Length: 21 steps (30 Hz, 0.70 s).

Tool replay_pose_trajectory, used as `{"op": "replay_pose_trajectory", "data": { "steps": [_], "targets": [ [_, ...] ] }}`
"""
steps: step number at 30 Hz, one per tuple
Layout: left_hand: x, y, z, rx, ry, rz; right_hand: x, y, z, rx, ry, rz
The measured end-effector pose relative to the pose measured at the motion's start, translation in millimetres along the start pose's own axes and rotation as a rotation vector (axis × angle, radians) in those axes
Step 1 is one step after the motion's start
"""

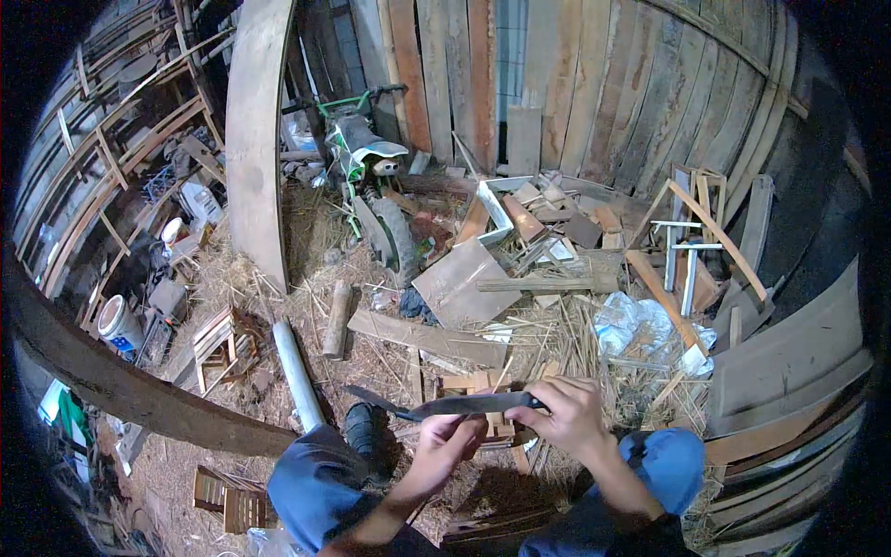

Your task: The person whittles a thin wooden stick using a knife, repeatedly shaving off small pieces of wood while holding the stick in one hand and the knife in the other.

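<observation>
A knife [473, 404] with a broad grey blade lies level across the view, its blade pointing left. The fingers of my right hand [571, 420] are wrapped around its dark handle. Just under the blade, my left hand [449, 447] is closed, thumb and fingers pressed together; I cannot tell what is in its grip. A dark, narrow, curved piece [374, 400] runs leftward from the blade's far end and overlaps it in this view. Below and behind the hands is a small wooden slatted piece [497, 429], partly hidden by them.
Straw and wood scraps cover the ground. A grey pipe [297, 371] and a short log [338, 320] lie ahead to the left. Small slatted crates [232, 497] sit at the lower left. Farther off stand a motorbike [371, 176] and a pile of boards [548, 218].
</observation>
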<state>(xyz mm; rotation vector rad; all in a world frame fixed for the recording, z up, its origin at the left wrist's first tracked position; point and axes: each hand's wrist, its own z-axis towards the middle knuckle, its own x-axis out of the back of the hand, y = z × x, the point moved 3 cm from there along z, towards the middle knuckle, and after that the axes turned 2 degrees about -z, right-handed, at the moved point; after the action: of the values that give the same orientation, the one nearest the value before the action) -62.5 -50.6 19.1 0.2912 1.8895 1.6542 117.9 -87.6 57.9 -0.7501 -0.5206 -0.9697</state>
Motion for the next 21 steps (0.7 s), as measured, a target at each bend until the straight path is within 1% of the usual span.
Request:
{"op": "replay_pose_trajectory", "data": {
  "steps": [1, 2, 3, 8, 11, 13, 15, 16, 18, 20, 21],
  "targets": [
    [-3, -4, 2, -0.003, -0.036, -0.069, 0, -5, 4, 0.015, 0.006, 0.014],
    [-3, -6, 2, 0.001, -0.04, -0.068, 0, -8, 7, 0.029, 0.011, 0.028],
    [-2, -7, 1, 0.026, -0.037, -0.075, -4, -8, 7, 0.095, 0.046, -0.01],
    [0, -13, 1, 0.089, -0.032, -0.099, -8, -9, 10, 0.102, 0.023, -0.017],
    [-1, -10, 1, 0.058, -0.024, -0.061, -5, -6, 11, 0.096, 0.008, -0.016],
    [-6, -3, 2, 0.015, 0.044, -0.094, -2, -2, 13, 0.088, -0.001, -0.021],
    [-4, -5, 3, 0.02, 0.051, -0.083, 2, 4, 14, 0.078, 0.062, -0.038],
    [-2, -6, 3, 0.021, 0.06, -0.071, 4, 7, 13, 0.074, 0.06, -0.036],
    [-1, -6, 6, 0.019, 0.049, -0.067, 6, 16, 11, 0.086, 0.022, -0.132],
    [-4, -1, 8, 0.006, 0.093, -0.081, 3, 35, 5, 0.07, 0.047, -0.098],
    [2, -2, 10, 0.004, 0.089, -0.127, 6, 56, 1, -0.195, 0.059, -0.125]
  ]
}}
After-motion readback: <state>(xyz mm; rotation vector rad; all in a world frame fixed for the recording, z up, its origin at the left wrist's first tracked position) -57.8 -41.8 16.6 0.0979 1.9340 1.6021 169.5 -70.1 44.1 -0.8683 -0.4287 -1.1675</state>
